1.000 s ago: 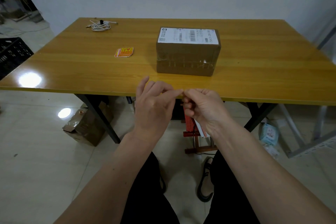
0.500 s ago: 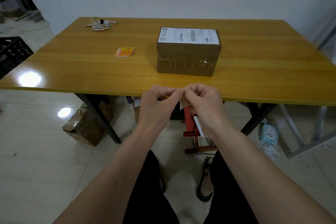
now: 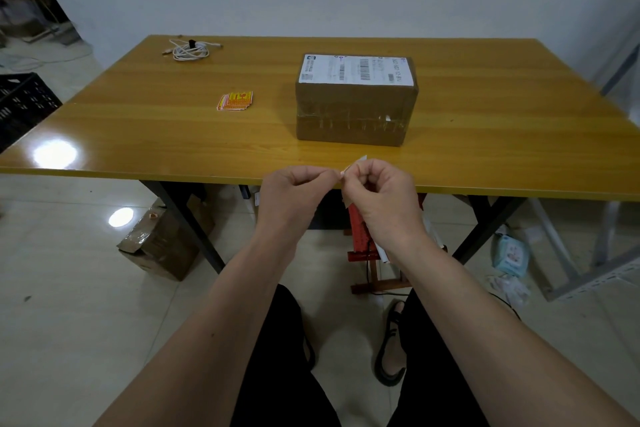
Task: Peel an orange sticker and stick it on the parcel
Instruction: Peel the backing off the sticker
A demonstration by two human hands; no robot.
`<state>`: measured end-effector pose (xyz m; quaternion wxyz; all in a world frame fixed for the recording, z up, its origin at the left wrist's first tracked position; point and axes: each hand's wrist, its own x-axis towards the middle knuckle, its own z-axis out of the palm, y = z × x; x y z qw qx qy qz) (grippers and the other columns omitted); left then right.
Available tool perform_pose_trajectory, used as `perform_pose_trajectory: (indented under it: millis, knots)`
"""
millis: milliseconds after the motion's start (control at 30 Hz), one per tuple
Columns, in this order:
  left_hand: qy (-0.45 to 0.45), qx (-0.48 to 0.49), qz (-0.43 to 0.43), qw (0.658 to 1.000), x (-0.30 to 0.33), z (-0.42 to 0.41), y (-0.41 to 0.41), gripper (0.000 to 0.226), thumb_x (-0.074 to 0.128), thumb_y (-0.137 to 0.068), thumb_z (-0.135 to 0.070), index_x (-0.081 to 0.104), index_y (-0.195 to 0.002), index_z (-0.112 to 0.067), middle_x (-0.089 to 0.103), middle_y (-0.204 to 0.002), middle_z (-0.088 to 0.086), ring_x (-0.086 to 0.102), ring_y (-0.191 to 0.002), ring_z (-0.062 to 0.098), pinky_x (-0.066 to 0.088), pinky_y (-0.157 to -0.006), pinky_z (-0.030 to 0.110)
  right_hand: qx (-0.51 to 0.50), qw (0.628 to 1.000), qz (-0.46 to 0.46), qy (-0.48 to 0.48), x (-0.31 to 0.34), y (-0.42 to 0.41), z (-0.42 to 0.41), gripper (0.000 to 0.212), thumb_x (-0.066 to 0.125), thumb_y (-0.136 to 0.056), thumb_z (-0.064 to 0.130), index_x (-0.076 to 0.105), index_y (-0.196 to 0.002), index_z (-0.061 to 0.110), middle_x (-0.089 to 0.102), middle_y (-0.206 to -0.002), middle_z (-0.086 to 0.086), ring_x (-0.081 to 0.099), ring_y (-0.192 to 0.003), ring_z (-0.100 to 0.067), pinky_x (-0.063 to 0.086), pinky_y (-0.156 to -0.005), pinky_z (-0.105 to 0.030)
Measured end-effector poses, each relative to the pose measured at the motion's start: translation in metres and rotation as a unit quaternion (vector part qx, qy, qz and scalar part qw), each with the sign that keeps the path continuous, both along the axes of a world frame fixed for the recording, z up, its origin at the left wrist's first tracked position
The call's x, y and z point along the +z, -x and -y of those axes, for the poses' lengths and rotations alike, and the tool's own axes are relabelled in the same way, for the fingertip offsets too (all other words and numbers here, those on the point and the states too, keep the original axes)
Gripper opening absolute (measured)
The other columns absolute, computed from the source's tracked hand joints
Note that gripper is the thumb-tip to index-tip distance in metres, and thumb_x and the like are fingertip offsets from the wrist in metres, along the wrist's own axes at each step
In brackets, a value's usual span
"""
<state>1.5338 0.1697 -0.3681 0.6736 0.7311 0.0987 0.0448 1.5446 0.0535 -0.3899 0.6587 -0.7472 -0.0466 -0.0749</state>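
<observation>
Head view: both hands, left [image 3: 294,191] and right [image 3: 377,194], pinched on one sticker [image 3: 353,165]; sealed parcel [image 3: 353,114] beyond.

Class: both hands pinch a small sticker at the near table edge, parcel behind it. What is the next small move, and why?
Probably draw the left hand and right hand apart to finish peeling: the sticker is pinched between them, and the parcel shows no orange sticker yet.
</observation>
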Motion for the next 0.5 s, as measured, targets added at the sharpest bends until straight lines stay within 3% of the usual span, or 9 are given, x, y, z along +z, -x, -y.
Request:
perform_pose_trajectory:
  millis: [133, 233, 333, 500]
  knots:
    - [0.001, 0.016, 0.000, 1.000, -0.003, 0.001, -0.002, 0.017, 0.069, -0.080, -0.017, 0.072, -0.065, -0.025, 0.068, -0.058, -0.014, 0.060, -0.058, -0.004, 0.048, -0.062, 0.020, -0.012, 0.999, -0.029, -0.006, 0.000, 0.000, 0.000, 0.017, 0.061, -0.084, 0.007, 0.058, -0.068, 0.010, 0.052, -0.065, -0.006, 0.047, -0.060, -0.012, 0.047, -0.064, -0.023]
    - [-0.012, 0.034, 0.009, 0.999, -0.006, 0.000, -0.005, 0.018, 0.066, -0.083, -0.021, 0.072, -0.067, -0.026, 0.068, -0.062, -0.014, 0.059, -0.062, -0.004, 0.047, -0.067, 0.022, -0.026, 0.998, -0.051, -0.008, 0.000, 0.000, 0.000, 0.012, 0.061, -0.084, 0.011, 0.061, -0.073, 0.006, 0.052, -0.064, -0.004, 0.044, -0.057, -0.008, 0.043, -0.061, -0.019]
    - [-0.027, 0.050, 0.016, 0.998, -0.006, -0.001, -0.007, 0.016, 0.063, -0.086, -0.021, 0.071, -0.073, -0.024, 0.068, -0.070, -0.012, 0.057, -0.061, -0.009, 0.043, -0.063, 0.017, -0.031, 0.997, -0.072, -0.020, -0.001, -0.001, 0.000, 0.013, 0.059, -0.085, 0.013, 0.061, -0.073, 0.008, 0.055, -0.066, -0.002, 0.046, -0.060, -0.010, 0.039, -0.059, -0.020]
    - [-0.051, 0.081, 0.018, 0.995, -0.006, -0.003, -0.011, 0.025, 0.056, -0.091, -0.019, 0.065, -0.070, -0.028, 0.061, -0.071, -0.014, 0.052, -0.067, 0.000, 0.040, -0.061, 0.015, -0.041, 0.993, -0.104, -0.031, -0.004, -0.006, 0.004, 0.012, 0.056, -0.087, 0.013, 0.062, -0.080, 0.005, 0.053, -0.069, -0.003, 0.041, -0.058, -0.008, 0.034, -0.055, -0.021]
